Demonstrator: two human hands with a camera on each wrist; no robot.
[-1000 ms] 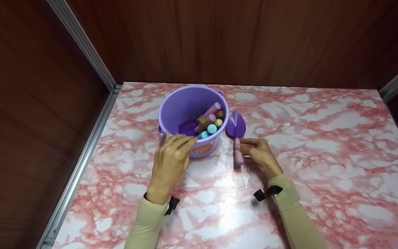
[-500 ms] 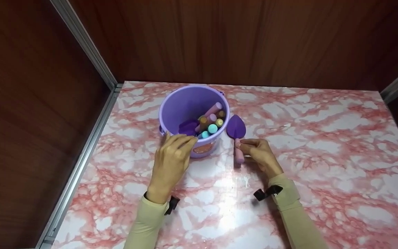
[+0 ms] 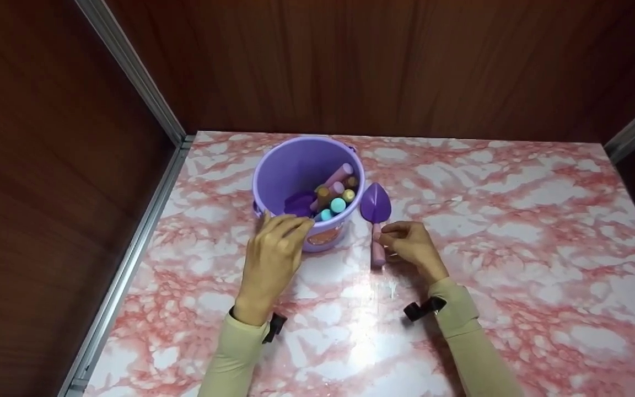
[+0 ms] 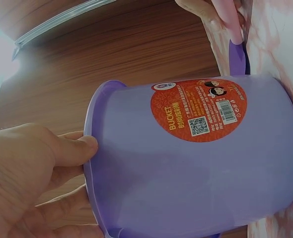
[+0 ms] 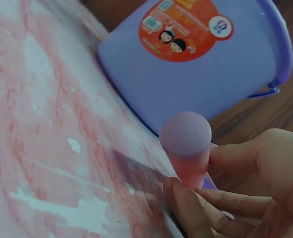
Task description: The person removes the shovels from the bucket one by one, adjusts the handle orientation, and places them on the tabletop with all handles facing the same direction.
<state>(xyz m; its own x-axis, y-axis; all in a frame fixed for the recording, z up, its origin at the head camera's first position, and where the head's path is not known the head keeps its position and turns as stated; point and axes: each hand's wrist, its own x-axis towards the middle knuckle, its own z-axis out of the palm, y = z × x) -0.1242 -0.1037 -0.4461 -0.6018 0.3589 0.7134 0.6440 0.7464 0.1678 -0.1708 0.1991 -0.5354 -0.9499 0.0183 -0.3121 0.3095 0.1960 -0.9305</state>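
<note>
The purple plastic bucket [image 3: 281, 173] stands at the back of the table with a red round label on its side. My left hand [image 3: 270, 256] pinches its near rim, thumb on the outer side in the left wrist view. To the bucket's right is a hand trowel [image 3: 376, 203] with a purple blade and pink handle, its blade pointing away from me. The thumb and fingers of my right hand [image 3: 414, 245] hold that handle [image 5: 192, 166], low over the table. Several tool handles [image 3: 338, 205] in turquoise, pink, brown and yellow lie in the bucket, beside a dark purple blade [image 3: 298, 205].
The marbled red and white tabletop [image 3: 527, 248] spreads to both sides and toward me. Dark wooden panels [image 3: 378, 66] close off the back and sides, and a metal rail [image 3: 130, 242] runs along the left edge.
The trowel's blade has shifted slightly toward me and its handle end has swung a little left and lower, with the right hand on it. My left hand has stayed at the rim.
</note>
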